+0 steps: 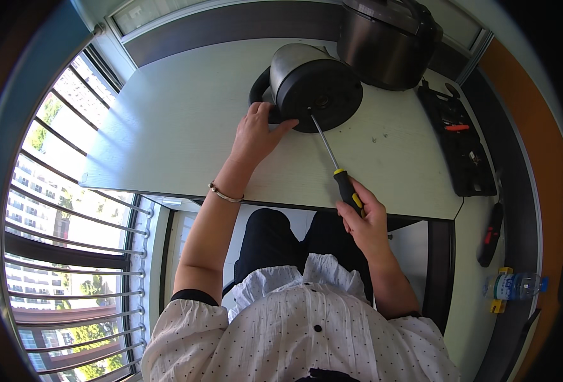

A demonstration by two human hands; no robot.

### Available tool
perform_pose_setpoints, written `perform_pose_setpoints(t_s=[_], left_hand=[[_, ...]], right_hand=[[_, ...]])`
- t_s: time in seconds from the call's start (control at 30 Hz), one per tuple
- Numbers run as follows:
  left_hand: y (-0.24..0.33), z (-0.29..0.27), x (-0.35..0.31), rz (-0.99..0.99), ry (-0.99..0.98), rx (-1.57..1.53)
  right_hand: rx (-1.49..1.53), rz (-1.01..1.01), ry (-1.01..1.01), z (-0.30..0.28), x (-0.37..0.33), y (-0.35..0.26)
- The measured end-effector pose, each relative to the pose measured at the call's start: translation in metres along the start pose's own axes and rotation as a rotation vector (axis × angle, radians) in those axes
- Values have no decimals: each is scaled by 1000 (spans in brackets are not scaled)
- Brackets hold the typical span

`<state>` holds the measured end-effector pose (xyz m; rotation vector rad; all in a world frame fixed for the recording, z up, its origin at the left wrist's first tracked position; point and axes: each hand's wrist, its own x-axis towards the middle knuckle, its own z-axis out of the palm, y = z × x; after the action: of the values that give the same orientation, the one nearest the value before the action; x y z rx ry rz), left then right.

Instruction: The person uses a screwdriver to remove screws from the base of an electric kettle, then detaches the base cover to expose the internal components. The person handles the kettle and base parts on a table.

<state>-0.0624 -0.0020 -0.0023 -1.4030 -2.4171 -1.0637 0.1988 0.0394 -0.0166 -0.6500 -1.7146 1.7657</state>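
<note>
Black-and-yellow screwdriver gripped in the right hand, so clock directions are from there. Its tip's at 11, up against the black base of a steel kettle lying on its side on the pale table. Left hand, at 10, is curled at the kettle's handle, thumb by the rim. Dark cooker sits at 12, black tool tray around 2.

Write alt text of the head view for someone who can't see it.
The right hand holds a screwdriver to the black base of a metal kettle lying on its side; the left hand is at the base's lower edge. A dark cooker and a black tool case sit farther right on the pale table.
</note>
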Motion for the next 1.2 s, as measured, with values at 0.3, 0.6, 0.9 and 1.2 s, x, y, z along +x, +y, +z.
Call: perform_pose_setpoints(t_s=[0.3, 0.6, 0.9, 1.2], left_hand=[[0, 0, -1, 15, 22, -5], [-3, 3, -1, 31, 43, 7], [-1, -2, 1, 15, 8, -19], [3, -7, 2, -10, -35, -94]], right_hand=[[-10, 17, 6, 0, 0, -3], [77, 97, -9, 1, 1, -12], [270, 237, -80, -11, 7, -32], [-1337, -567, 191, 15, -10, -21]])
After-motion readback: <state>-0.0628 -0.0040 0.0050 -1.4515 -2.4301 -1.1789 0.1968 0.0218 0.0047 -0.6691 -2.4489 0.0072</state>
